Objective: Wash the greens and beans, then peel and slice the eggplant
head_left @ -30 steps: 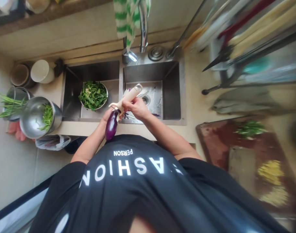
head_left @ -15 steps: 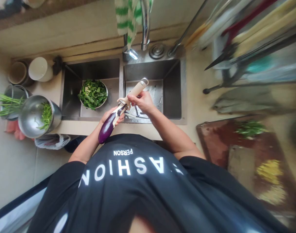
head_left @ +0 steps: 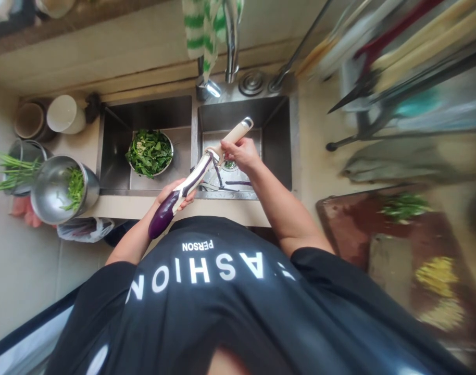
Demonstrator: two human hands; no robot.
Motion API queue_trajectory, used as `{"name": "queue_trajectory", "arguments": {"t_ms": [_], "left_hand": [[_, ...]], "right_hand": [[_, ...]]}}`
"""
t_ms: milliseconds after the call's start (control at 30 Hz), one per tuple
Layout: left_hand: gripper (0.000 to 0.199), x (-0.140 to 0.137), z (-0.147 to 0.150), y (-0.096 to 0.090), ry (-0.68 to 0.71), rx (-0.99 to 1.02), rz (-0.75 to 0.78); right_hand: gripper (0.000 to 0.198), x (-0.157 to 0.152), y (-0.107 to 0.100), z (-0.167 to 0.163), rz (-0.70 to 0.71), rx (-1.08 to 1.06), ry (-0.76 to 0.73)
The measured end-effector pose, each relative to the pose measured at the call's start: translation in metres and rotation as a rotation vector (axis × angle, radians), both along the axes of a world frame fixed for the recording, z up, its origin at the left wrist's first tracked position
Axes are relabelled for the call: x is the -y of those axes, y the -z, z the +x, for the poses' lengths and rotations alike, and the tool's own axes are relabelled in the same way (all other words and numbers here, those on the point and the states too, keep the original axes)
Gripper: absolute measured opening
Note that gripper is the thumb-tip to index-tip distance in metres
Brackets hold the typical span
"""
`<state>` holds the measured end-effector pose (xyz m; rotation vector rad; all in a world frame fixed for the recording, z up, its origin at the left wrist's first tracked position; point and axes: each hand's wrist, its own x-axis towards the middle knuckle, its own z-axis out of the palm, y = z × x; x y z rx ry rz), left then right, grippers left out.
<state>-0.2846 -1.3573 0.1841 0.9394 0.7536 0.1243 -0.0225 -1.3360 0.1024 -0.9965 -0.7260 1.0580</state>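
Observation:
A long eggplant (head_left: 162, 215) slants across the front of the sink, its lower part whole and purple, its upper part striped white where skin is off. My left hand (head_left: 182, 198) is closed around its middle from beneath. In my right hand (head_left: 242, 152) is a cream-handled peeler (head_left: 237, 132), its head at the eggplant's upper end. A dark strip of skin hangs by the peeler head. Under it, peel strips (head_left: 238, 183) lie in the right sink basin (head_left: 277, 140).
The left basin (head_left: 183, 140) holds a bowl of chopped greens (head_left: 150, 153). A steel pot (head_left: 46, 192) and a white bowl (head_left: 65, 114) stand on the left. A cutting board (head_left: 343, 229) with a cleaver (head_left: 390, 265) and chopped heaps lies on the right.
The peeler has slid up and right along the eggplant, baring more white flesh. My left hand and the eggplant's lower end have shifted slightly left and down.

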Motion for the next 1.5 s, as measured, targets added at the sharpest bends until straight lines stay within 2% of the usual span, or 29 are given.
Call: {"name": "queue_trajectory", "arguments": {"t_ms": [167,267,333,433,533,633,733,800,867,933,1000,1033,1100,1167,1233,1367,1433,1500], "left_hand": [[0.042,0.001,-0.011,-0.007,0.013,-0.054,0.014],[0.042,-0.003,-0.014,-0.007,-0.07,-0.1,0.048],[0.041,-0.007,-0.012,-0.005,-0.174,-0.112,0.127],[0.043,-0.015,-0.003,0.0,-0.322,-0.119,0.333],[0.04,-0.024,0.008,0.004,-0.307,-0.178,0.669],[0.04,-0.024,0.018,0.003,-0.145,-0.334,1.044],[0.046,-0.019,0.022,0.001,-0.082,-0.462,1.211],[0.043,-0.018,0.022,-0.001,-0.142,-0.478,1.209],[0.038,-0.02,0.02,-0.002,-0.251,-0.458,1.133],[0.032,-0.026,0.016,-0.004,-0.336,-0.416,0.967],[0.023,-0.031,0.011,-0.006,-0.395,-0.361,0.736],[0.022,-0.033,0.009,-0.007,-0.424,-0.333,0.606],[0.036,-0.034,0.006,-0.009,-0.502,-0.245,0.387],[0.045,-0.034,0.009,-0.01,-0.602,-0.105,0.274],[0.037,-0.035,0.015,-0.01,-0.714,0.064,0.267],[0.014,-0.038,0.037,-0.002,-0.927,0.28,0.38],[0.018,-0.037,0.049,0.002,-0.963,0.331,0.471],[0.029,-0.034,0.059,0.006,-0.935,0.367,0.561]], "right_hand": [[0.044,-0.016,0.019,0.015,-0.102,-0.009,0.055],[0.045,-0.017,0.026,0.021,-0.203,-0.009,0.056],[0.048,-0.012,0.024,0.018,-0.193,-0.099,0.006],[0.053,0.002,0.008,0.002,-0.118,-0.297,-0.202],[0.054,0.012,-0.012,-0.023,-0.099,-0.408,-0.391],[0.048,0.012,-0.025,-0.045,-0.113,-0.408,-0.41],[0.041,0.007,-0.029,-0.055,-0.155,-0.334,-0.335],[0.039,0.004,-0.029,-0.053,-0.164,-0.288,-0.294],[0.041,0.002,-0.027,-0.045,-0.145,-0.278,-0.273],[0.042,0.0,-0.021,-0.03,-0.121,-0.297,-0.265],[0.041,-0.002,-0.01,-0.013,-0.143,-0.267,-0.271],[0.039,-0.003,-0.003,-0.004,-0.192,-0.198,-0.289],[0.034,-0.003,0.012,0.011,-0.352,0.048,-0.317],[0.03,0.0,0.024,0.019,-0.488,0.266,-0.304],[0.03,0.006,0.031,0.022,-0.469,0.241,-0.305],[0.047,0.023,0.034,0.009,-0.119,-0.231,-0.532],[0.054,0.029,0.034,-0.003,0.014,-0.383,-0.635],[0.057,0.029,0.034,-0.015,0.075,-0.479,-0.657]]}}
